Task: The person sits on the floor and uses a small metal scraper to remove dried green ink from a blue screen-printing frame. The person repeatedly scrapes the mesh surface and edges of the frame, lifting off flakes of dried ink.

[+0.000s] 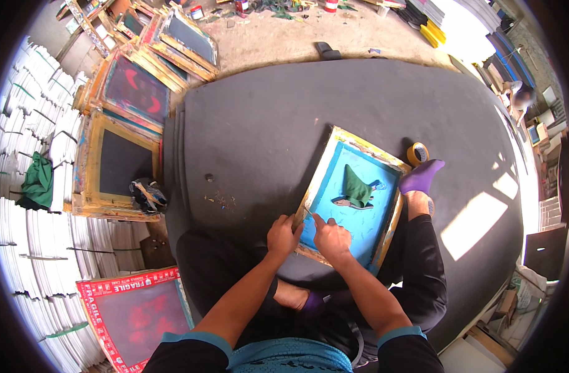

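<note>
A screen-printing frame (320, 169) with a wooden border and bright blue mesh lies tilted across my lap. My left hand (283, 238) is closed over the frame's left edge, near its lower corner. Close beside it, my right hand (332, 238) is closed over the mesh with the index finger forward. A thin, pale tool (308, 212) projects from its fingertips toward the inner edge of the wood; its exact kind is too small to tell. On the mesh rests a crumpled green cloth (357, 189), with a greyish piece under its lower edge.
A yellow tape roll (417, 153) lies past the frame's right corner, next to my purple-socked foot (423, 177). I sit on a dark foam mat (259, 118). More screen frames (128, 161) and white bundled stacks (23, 242) stand at the left. Another person (519, 99) is far right.
</note>
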`<state>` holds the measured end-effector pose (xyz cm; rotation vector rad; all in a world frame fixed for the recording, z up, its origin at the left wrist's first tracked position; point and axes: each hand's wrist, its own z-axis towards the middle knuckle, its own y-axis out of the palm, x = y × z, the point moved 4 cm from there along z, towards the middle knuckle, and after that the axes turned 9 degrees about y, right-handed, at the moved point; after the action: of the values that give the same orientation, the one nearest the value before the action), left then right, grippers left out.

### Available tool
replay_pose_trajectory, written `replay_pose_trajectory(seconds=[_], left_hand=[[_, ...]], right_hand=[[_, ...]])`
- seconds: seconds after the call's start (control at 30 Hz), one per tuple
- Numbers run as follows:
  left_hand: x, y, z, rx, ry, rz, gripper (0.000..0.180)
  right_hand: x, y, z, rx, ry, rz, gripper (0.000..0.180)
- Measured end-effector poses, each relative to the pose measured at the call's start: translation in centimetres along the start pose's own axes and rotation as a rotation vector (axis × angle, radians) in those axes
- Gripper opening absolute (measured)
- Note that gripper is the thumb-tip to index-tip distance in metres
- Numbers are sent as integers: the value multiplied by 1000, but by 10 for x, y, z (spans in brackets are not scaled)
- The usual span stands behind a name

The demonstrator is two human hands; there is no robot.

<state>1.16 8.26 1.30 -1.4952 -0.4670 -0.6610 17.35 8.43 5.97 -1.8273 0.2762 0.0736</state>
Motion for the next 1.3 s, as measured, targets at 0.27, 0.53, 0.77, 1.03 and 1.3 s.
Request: replay_pose_trajectory(seconds=[0.27, 0.53, 0.77, 1.03, 1.3], left_hand=[[-2, 4, -2, -19, 38, 33, 43], [2, -3, 2, -52, -37, -29, 43], [0, 4, 0, -1, -29, 49, 45], [3, 1, 1, -10, -43, 66, 47], [3, 1, 0, -10, 2, 96, 46]], right_hand=[[-2, 20, 8, -32, -6, 104, 37], [-9, 0, 17, 116, -90, 188, 31], [28, 0, -9, 153, 6, 241, 30], [23, 10, 6, 80, 8, 235, 36], [2, -2, 12, -47, 30, 74, 39]])
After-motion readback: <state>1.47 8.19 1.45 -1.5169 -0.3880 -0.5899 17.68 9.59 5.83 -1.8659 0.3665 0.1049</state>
